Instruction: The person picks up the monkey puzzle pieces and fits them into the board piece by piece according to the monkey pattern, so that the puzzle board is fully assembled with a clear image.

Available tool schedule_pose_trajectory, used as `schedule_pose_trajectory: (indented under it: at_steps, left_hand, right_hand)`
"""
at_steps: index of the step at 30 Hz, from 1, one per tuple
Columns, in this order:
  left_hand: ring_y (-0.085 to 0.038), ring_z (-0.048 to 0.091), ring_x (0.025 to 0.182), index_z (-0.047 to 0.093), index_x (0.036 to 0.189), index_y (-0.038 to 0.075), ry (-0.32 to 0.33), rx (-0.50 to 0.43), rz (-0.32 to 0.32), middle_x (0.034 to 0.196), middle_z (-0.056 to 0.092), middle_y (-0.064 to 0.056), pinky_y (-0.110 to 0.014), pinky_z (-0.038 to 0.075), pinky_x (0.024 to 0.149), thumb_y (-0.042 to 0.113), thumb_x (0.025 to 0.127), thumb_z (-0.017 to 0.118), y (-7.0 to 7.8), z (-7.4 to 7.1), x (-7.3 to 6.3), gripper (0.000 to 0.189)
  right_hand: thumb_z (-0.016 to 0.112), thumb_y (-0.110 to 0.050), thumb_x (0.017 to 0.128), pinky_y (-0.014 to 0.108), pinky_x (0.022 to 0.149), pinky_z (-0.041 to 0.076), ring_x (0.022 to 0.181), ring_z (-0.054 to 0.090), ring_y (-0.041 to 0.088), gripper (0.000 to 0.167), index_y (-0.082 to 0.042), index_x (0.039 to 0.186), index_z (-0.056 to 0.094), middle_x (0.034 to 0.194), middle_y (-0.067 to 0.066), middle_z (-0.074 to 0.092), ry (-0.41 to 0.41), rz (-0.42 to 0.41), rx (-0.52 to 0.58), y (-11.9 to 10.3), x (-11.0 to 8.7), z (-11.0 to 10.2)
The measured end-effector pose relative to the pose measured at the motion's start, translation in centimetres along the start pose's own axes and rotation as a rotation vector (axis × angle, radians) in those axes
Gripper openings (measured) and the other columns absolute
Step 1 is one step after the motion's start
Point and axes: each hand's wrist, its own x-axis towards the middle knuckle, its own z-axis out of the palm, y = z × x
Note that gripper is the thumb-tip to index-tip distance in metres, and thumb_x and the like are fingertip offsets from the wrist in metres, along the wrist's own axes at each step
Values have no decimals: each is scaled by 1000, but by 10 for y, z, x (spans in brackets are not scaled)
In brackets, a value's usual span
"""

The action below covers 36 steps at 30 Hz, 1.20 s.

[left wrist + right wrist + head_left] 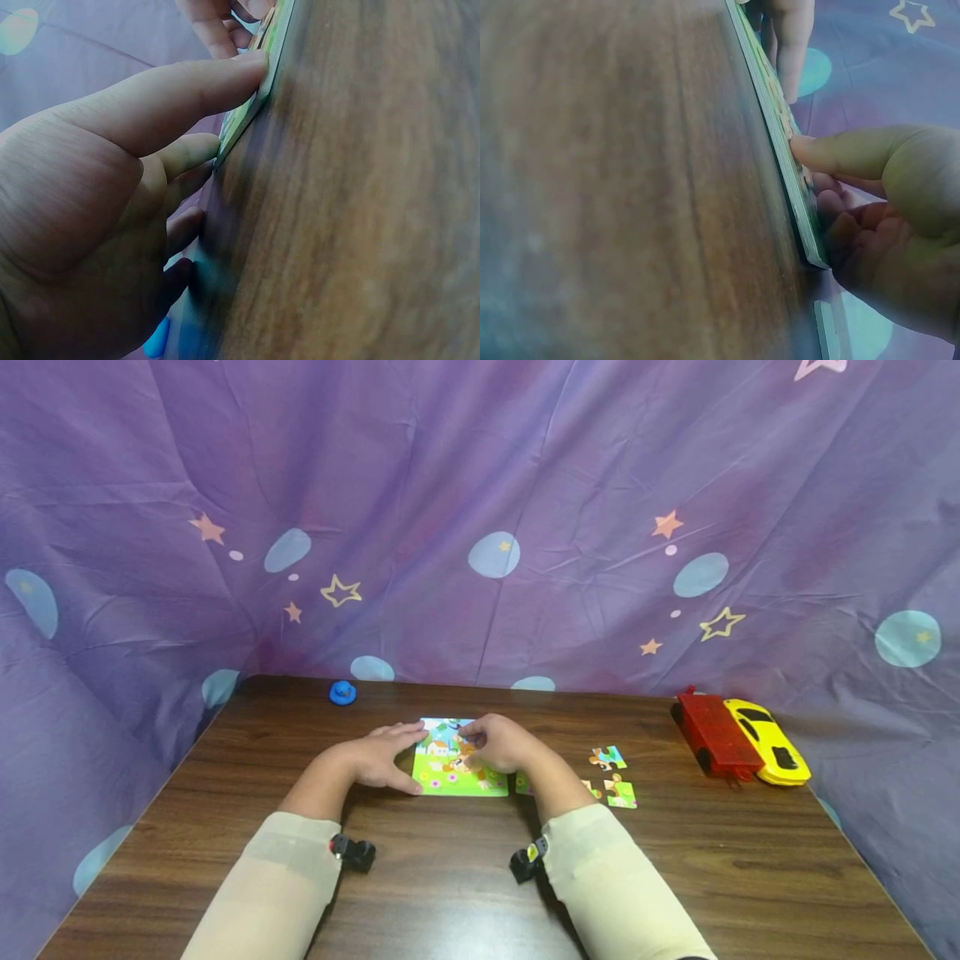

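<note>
A jigsaw puzzle in a flat tray [438,789], with a bright green picture of a house, flowers and a brown animal, lies on the table. My left hand [386,756] is spread at its left side, thumb on the near left corner and fingers along the far left edge. Over the right part of the picture, my right hand [498,745] bends thumb and fingers around a brown-patterned puzzle piece [461,763], which it partly covers. In the right wrist view the right thumb [817,154] presses on the picture's surface, other fingers curled behind.
Loose puzzle pieces [621,792] lie right of the tray, some partly hidden by the right wrist. A blue rubber duck [342,693] sits at the back left. A red toy vehicle [718,733] and a yellow toy car [768,743] stand at the right, near the purple curtain [480,485].
</note>
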Motion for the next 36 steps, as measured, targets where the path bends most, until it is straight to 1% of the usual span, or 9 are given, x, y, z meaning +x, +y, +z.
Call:
schedule_pose_trajectory:
  at_steps: [3,8,12,18,20,23,25,31,36]
  left_hand:
    - [-41,9,169,27,172,22,2,-2,4,182,16,-5,-73,15,132,53,87,82,0,0,-1,105]
    - [-42,9,168,28,171,20,11,1,18,182,17,-6,-72,14,133,51,87,83,0,0,-1,105]
    - [-42,10,168,28,171,20,10,1,15,182,17,-6,-72,15,133,51,87,83,1,0,-1,105]
    - [-41,9,169,28,171,21,5,0,8,182,17,-6,-72,15,133,51,87,83,1,0,-1,105]
    - [-41,9,169,28,171,21,4,-1,8,182,17,-6,-72,14,133,51,87,83,1,0,-1,105]
    - [-41,9,169,28,171,21,5,-2,8,182,17,-6,-72,14,133,51,87,83,0,0,-1,105]
    - [-41,9,169,28,171,21,5,-1,10,182,17,-6,-72,14,133,51,87,83,0,0,-1,105]
    - [-42,10,168,28,171,20,5,-2,18,182,17,-7,-72,14,133,51,87,83,0,-1,-1,105]
    - [-42,10,168,28,171,20,6,-7,16,182,17,-7,-72,15,133,51,87,83,1,0,-1,105]
  right_hand:
    - [87,-16,87,45,112,56,119,70,25,53,-13,138,73,125,8,77,1,9,5,0,0,0]
    - [89,-17,85,45,112,55,117,69,24,53,-14,136,75,122,7,76,9,32,16,0,-1,0]
    - [89,-16,84,45,111,56,115,69,23,53,-15,135,75,121,6,76,4,29,21,0,-1,0]
    - [89,-18,86,47,113,55,121,70,25,52,-16,136,75,127,7,77,-16,24,23,0,-1,0]
    - [88,-18,87,46,111,56,117,69,23,52,-16,137,74,124,6,77,-24,18,13,0,-1,0]
    - [87,-19,88,43,104,56,107,66,20,51,-15,138,74,114,3,74,-31,9,0,0,0,0]
    - [87,-18,89,42,102,56,103,63,19,51,-15,138,74,110,2,72,-34,6,0,0,0,0]
    - [87,-17,88,45,108,56,111,67,21,51,-14,137,74,118,5,76,-23,-2,1,0,0,0]
    - [87,-16,87,45,110,56,113,68,22,53,-12,138,73,120,6,75,-22,-13,3,0,-1,-2]
